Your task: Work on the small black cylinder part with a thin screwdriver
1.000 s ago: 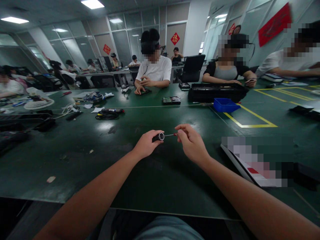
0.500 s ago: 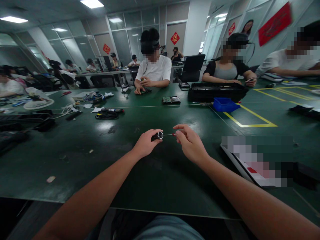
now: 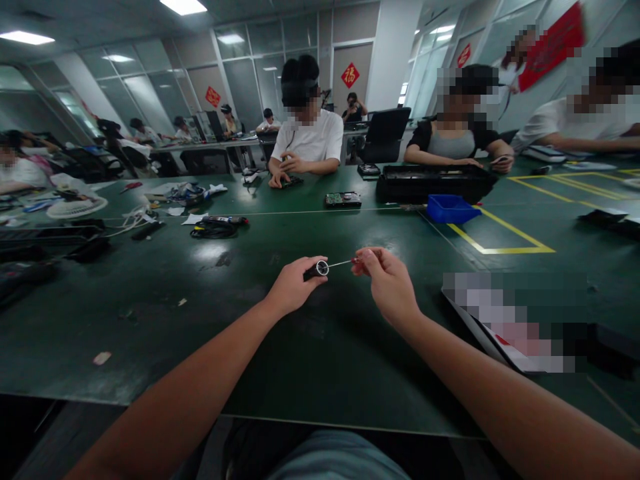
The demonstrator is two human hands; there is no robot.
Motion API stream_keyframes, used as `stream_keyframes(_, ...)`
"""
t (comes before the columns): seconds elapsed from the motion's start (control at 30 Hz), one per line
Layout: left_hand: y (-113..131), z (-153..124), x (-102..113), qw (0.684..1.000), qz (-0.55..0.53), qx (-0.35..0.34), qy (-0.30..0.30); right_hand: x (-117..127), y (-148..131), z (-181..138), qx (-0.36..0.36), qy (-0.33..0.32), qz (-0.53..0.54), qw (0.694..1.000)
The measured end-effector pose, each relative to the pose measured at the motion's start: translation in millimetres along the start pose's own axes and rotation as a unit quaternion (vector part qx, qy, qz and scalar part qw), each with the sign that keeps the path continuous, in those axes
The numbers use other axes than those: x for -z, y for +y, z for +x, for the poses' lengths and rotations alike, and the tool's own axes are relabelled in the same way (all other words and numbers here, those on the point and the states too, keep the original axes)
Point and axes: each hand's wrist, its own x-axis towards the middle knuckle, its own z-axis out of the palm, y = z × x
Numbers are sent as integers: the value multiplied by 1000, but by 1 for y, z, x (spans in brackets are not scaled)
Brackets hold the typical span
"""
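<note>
My left hand (image 3: 295,287) is closed round a small black cylinder (image 3: 315,269) whose open end has a bright silver rim and faces right. In my right hand (image 3: 387,277) the fingers pinch the red handle of a thin screwdriver (image 3: 341,264). Its metal shaft runs leftward, and the tip is at the cylinder's rimmed mouth; how far inside it reaches I cannot tell. Both hands are held above the green table (image 3: 310,367), near its front edge.
A bundled black cable (image 3: 215,229) lies ahead on the left. Farther off are a bare hard drive (image 3: 343,200), a blue bin (image 3: 450,209) and a long black housing (image 3: 435,183). A blurred-out flat object (image 3: 510,327) rests at right. Co-workers sit across the table.
My right fingers have closed more tightly round the screwdriver handle, and that hand has shifted slightly right and up. The shaft now slants upward to the right. My left hand is nearly still.
</note>
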Motion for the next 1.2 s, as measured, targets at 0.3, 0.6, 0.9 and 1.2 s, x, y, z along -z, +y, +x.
stream_keyframes(0.3, -2, 8, 7, 994, 56, -93, -8, -1, 14, 9, -129, 50, 150, 979)
stream_keyframes(0.6, -4, 6, 5, 994, 78, -52, -47, 2, 6, 3, -38, 65, -37, 996)
stream_keyframes(0.9, -3, 4, 2, 1000, 11, 25, -7, 3, -4, -1, 7, 48, -34, 998)
stream_keyframes(1.2, 26, 1, 5, 998, 3, 63, -25, 2, -6, -3, 45, 54, -44, 997)
